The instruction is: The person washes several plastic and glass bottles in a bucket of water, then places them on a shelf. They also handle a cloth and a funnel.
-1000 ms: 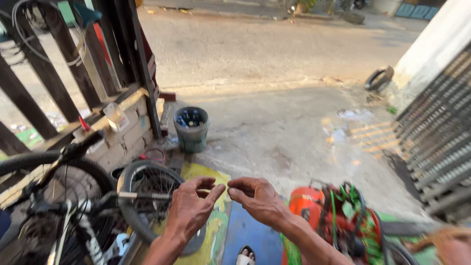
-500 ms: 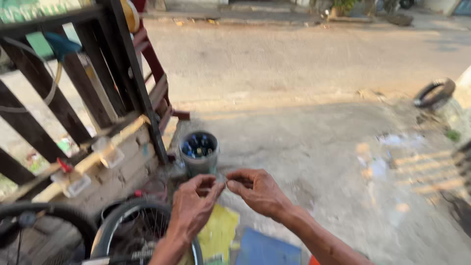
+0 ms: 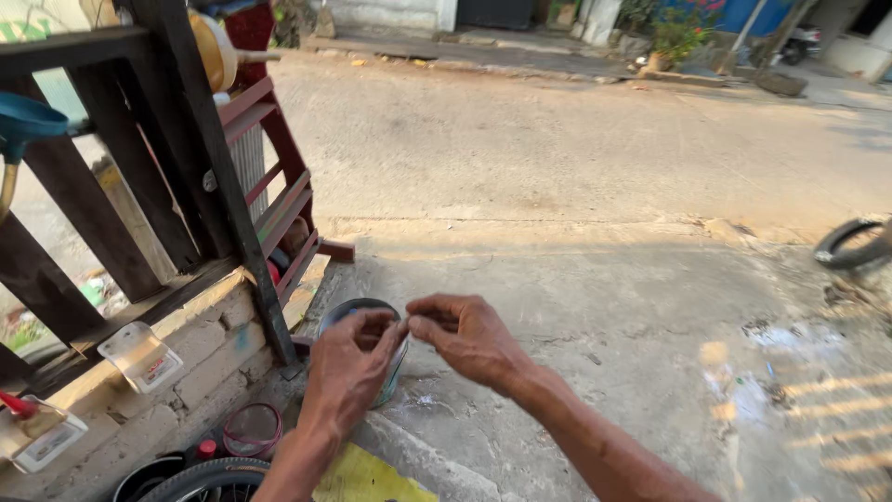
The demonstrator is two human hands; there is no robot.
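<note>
While your 2 hands meet fingertip to fingertip, whatever they pinch is too small to make out; it sits right above the rim of the grey bucket point(image 3: 386, 321), likely so anything dropped falls near it. Your left hand point(image 3: 348, 372) curls its fingers nearly closed, thumb against forefinger, and your right hand point(image 3: 469, 339) mirrors it, thumb and forefinger pressed together at the same spot, the other fingers folded loosely. You hold both close in front of you, probably to see fine work.

Left of the bucket stands a dark wooden frame point(image 3: 218, 186) on a low brick ledge point(image 3: 177, 372), with a red rack point(image 3: 279, 177) leaning behind it. Just below the bucket lie a clear round lid point(image 3: 251, 429), a black tyre point(image 3: 209, 479) and a yellow sheet point(image 3: 367, 479). Well right of the bucket, another tyre point(image 3: 850, 244) rests on the concrete.

Compared with 1 second ago, the bucket sits lower and closer under your hands, and the bicycle wheels have left view.
</note>
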